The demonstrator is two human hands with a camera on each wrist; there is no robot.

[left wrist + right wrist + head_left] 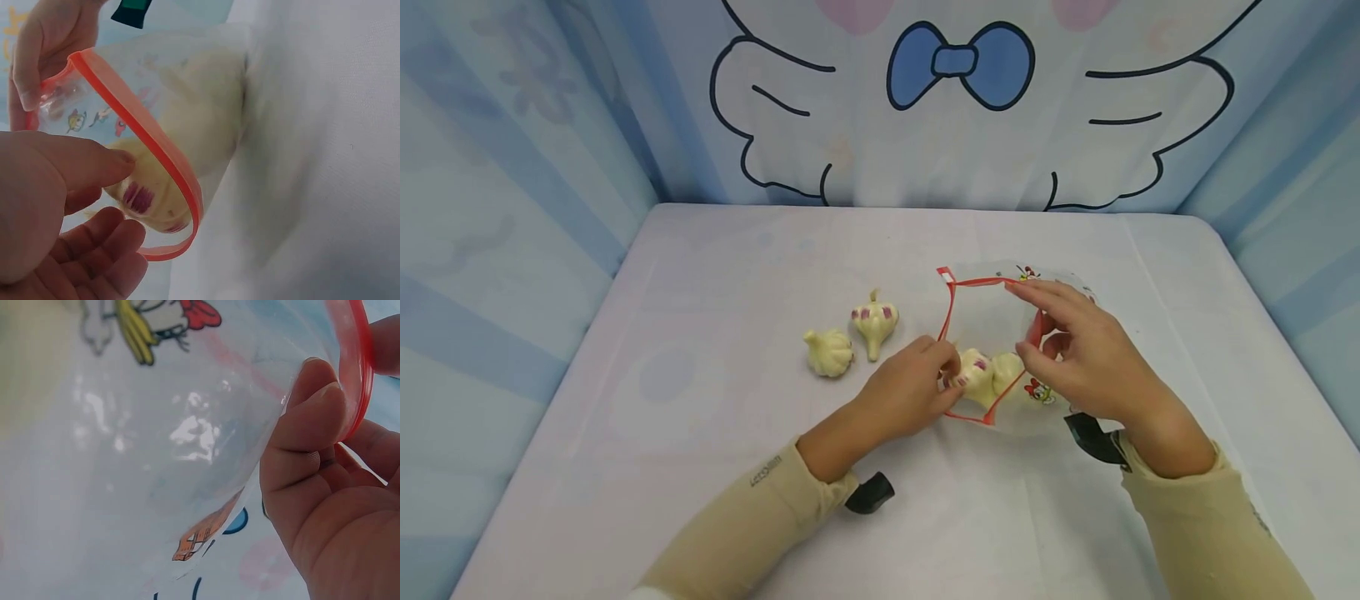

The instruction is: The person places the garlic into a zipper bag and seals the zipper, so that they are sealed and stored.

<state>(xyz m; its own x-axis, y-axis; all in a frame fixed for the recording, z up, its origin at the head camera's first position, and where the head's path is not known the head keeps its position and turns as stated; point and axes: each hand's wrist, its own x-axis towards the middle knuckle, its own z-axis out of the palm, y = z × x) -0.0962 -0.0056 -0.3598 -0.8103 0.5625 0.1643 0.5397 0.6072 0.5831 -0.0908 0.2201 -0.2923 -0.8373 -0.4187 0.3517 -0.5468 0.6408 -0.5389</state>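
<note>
A clear plastic bag (985,282) with a red rim and cartoon prints lies with its mouth spread toward the left. My right hand (1086,354) pinches the far right side of that rim, fingers on one side and thumb on the other. At the mouth, my left hand (910,385) has its thumb and curled fingers around a garlic bulb (150,197) with purple patches. Deeper in the bag, another pale garlic bulb (1006,370) shows through the plastic, blurred in the left wrist view.
Left of the bag, two garlic bulbs lie on the white tabletop: one with purple patches (874,321) and a plain pale one (830,353). Patterned curtains (955,158) stand behind the table and along both sides. Black straps (870,493) sit at the wrists.
</note>
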